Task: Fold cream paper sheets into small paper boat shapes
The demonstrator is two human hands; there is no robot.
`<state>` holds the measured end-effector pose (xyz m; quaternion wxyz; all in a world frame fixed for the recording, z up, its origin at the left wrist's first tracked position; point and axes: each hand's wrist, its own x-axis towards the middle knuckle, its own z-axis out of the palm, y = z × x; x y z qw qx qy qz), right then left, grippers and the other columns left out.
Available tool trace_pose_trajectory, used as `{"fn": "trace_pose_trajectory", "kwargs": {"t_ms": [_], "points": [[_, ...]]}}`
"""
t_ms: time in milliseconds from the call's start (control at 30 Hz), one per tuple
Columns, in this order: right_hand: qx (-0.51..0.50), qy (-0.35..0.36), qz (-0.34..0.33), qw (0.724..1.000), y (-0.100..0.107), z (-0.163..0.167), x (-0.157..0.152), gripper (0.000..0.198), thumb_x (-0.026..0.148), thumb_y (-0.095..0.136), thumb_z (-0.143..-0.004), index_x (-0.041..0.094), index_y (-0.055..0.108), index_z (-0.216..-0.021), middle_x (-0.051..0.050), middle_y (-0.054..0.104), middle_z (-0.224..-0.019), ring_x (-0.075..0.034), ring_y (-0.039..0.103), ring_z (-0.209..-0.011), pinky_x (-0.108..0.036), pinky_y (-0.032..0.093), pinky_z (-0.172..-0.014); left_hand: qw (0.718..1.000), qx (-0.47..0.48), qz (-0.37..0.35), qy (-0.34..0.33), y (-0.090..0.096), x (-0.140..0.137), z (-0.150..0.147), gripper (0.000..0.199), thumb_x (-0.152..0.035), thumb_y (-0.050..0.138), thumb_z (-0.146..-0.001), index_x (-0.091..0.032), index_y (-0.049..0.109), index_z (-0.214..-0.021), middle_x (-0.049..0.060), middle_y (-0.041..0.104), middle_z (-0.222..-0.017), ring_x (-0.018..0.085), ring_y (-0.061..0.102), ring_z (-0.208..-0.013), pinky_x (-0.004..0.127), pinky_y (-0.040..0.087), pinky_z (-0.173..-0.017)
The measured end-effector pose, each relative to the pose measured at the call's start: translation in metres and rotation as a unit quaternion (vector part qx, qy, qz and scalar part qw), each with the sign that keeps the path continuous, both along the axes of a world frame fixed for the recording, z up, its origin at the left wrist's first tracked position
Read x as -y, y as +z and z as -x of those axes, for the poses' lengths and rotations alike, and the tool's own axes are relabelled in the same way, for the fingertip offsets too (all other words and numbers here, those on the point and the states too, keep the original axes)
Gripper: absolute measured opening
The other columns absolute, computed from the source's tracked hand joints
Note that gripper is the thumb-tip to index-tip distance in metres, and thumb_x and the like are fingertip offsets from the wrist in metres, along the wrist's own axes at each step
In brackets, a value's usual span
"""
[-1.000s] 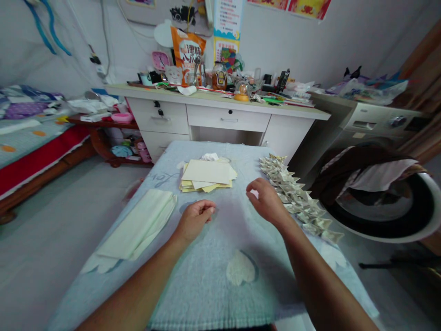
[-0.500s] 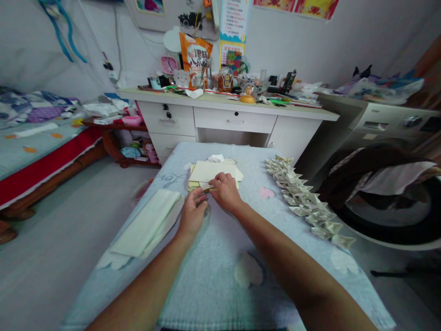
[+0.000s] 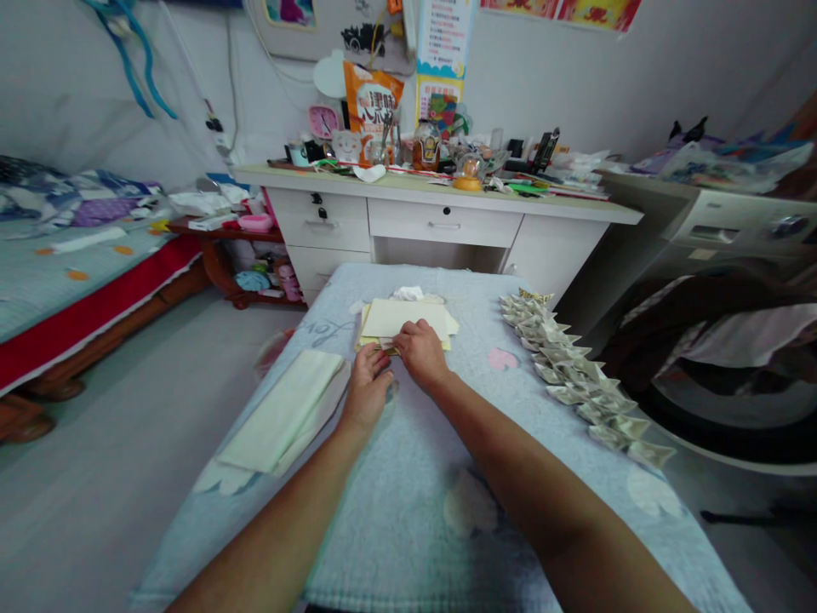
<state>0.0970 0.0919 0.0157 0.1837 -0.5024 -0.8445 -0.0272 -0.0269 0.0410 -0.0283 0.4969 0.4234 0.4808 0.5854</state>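
A stack of cream and pale yellow paper sheets (image 3: 405,318) lies toward the far end of the cloth-covered table (image 3: 408,477). My right hand (image 3: 422,353) is at the stack's front edge, its curled fingers pinching a sheet there; the fingertips are partly hidden. Just left of it, my left hand (image 3: 370,383) touches the same edge with its fingertips, thumb held apart from slightly bent fingers. Nearer on the left lies a folded pale cloth or paper (image 3: 284,413). Along the right side stand rows of folded paper boats (image 3: 574,375).
Behind the table is a white desk (image 3: 440,223) crowded with jars, a snack bag (image 3: 374,106) and small items. A washing machine (image 3: 721,247) with clothes hanging from its door stands to the right. At left is a bed (image 3: 82,264). Crumpled white tissue (image 3: 408,294) sits behind the stack.
The whole view has shifted slightly, so everything appears a little farther right. At the stack's front edge, my right fingers have drawn in the sheet that stuck out, and my hands are slightly closer together.
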Motion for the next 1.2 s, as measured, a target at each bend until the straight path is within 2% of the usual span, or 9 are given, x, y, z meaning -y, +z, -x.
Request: {"fn": "trace_pose_trajectory", "kwargs": {"t_ms": [367, 500, 667, 800, 900, 1033, 1200], "points": [[-0.08, -0.031, 0.034, 0.996, 0.007, -0.005, -0.008, 0.007, 0.02, 0.061, -0.085, 0.017, 0.066, -0.088, -0.006, 0.06, -0.092, -0.018, 0.051, -0.09, -0.026, 0.036, -0.079, 0.999, -0.021, -0.021, -0.02, 0.004, 0.002, 0.0, 0.059, -0.013, 0.057, -0.063, -0.026, 0.042, -0.119, 0.009, 0.054, -0.126, 0.022, 0.054, -0.114, 0.038, 0.047, -0.091], [-0.069, -0.015, 0.076, 0.995, 0.011, -0.008, -0.012, 0.01, 0.025, 0.063, -0.084, 0.016, 0.066, -0.086, -0.006, 0.062, -0.088, -0.017, 0.054, -0.084, -0.025, 0.036, -0.075, 0.999, -0.024, -0.026, -0.021, 0.004, 0.001, 0.0, 0.061, -0.013, 0.057, -0.063, -0.026, 0.043, -0.121, 0.009, 0.055, -0.124, 0.021, 0.055, -0.112, 0.038, 0.047, -0.091], [-0.057, 0.015, 0.091, 0.994, 0.015, -0.011, -0.015, 0.016, 0.027, 0.057, -0.089, 0.017, 0.068, -0.086, -0.007, 0.067, -0.088, -0.017, 0.058, -0.084, -0.024, 0.036, -0.075, 0.999, -0.033, -0.019, -0.021, 0.005, 0.001, -0.001, 0.062, -0.01, 0.057, -0.062, -0.026, 0.046, -0.122, 0.008, 0.056, -0.119, 0.021, 0.057, -0.108, 0.038, 0.047, -0.09], [-0.058, 0.018, 0.094, 0.994, 0.019, -0.013, -0.016, 0.018, 0.023, 0.052, -0.09, 0.017, 0.069, -0.089, -0.006, 0.069, -0.088, -0.017, 0.059, -0.083, -0.024, 0.037, -0.075, 0.997, -0.069, -0.013, -0.039, 0.009, 0.004, -0.002, 0.061, -0.009, 0.056, -0.065, -0.023, 0.049, -0.124, 0.01, 0.058, -0.118, 0.021, 0.058, -0.107, 0.039, 0.045, -0.092], [-0.06, 0.011, 0.093, 0.994, 0.024, -0.013, -0.016, 0.019, 0.019, 0.049, -0.089, 0.017, 0.068, -0.091, -0.005, 0.069, -0.088, -0.016, 0.059, -0.082, -0.023, 0.038, -0.074, 0.994, -0.091, -0.003, -0.06, 0.011, 0.007, -0.002, 0.06, -0.011, 0.056, -0.067, -0.022, 0.05, -0.126, 0.011, 0.058, -0.122, 0.022, 0.057, -0.108, 0.036, 0.048, -0.086], [-0.059, -0.009, 0.083, 0.995, 0.032, -0.013, -0.013, 0.019, 0.019, 0.049, -0.089, 0.018, 0.067, -0.091, -0.007, 0.067, -0.095, -0.018, 0.058, -0.089, -0.025, 0.037, -0.075, 0.992, -0.09, 0.001, -0.087, 0.01, 0.007, -0.001, 0.064, -0.013, 0.058, -0.069, -0.023, 0.048, -0.131, 0.011, 0.055, -0.128, 0.021, 0.058, -0.106, 0.029, 0.051, -0.076], [-0.038, -0.025, 0.058, 0.997, 0.04, -0.011, -0.002, 0.022, 0.022, 0.044, -0.092, 0.019, 0.065, -0.095, -0.008, 0.065, -0.099, -0.019, 0.057, -0.089, -0.026, 0.036, -0.073, 0.994, -0.074, -0.008, -0.084, 0.004, 0.006, -0.001, 0.073, -0.016, 0.064, -0.069, -0.027, 0.041, -0.136, 0.01, 0.05, -0.132, 0.019, 0.056, -0.105, 0.028, 0.05, -0.074]]}}
